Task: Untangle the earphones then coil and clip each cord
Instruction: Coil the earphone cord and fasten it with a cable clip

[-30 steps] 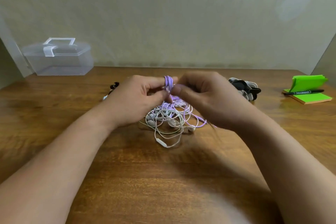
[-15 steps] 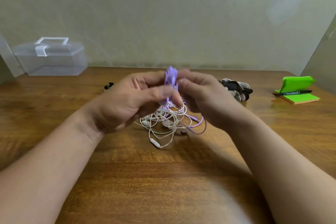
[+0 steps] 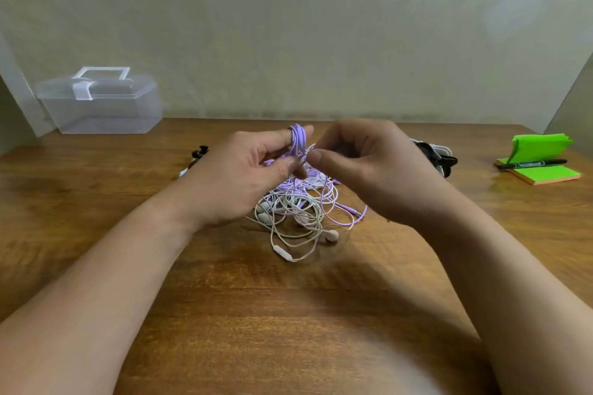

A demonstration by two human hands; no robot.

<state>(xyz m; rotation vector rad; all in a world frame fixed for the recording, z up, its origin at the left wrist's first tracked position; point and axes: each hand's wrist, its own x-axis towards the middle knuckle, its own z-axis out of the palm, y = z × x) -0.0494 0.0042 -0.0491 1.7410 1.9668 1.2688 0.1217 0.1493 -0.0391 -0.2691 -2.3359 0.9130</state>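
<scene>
Head view: left hand [image 3: 253,170] has purple cord [image 3: 298,141] looped in a tight coil round its fingers, thumb pressing on the loops; the coil is held above mid-table. Right hand [image 3: 369,167] has its fingers curled, tips just beside the coil; blurred, cannot tell if it pinches a strand. Purple cord trails down into a tangle of thin white cords [image 3: 288,215] lying on the table [image 3: 224,314] below and between the hands. A smooth white earbud [image 3: 332,236] and an oblong remote [image 3: 282,252] poke out at the near side. Tangle's far part is hidden by the hands. Black bundle [image 3: 433,154] behind right hand, mostly covered, kind unclear. Small black item [image 3: 199,152] behind left hand, partly hidden. Table is glossy wood grain. Clear plastic box [image 3: 102,109] with handle, far left. Green notepad [image 3: 552,175] with black marker [image 3: 532,164] on it, far right. Forearms cut off at the bottom edge.
</scene>
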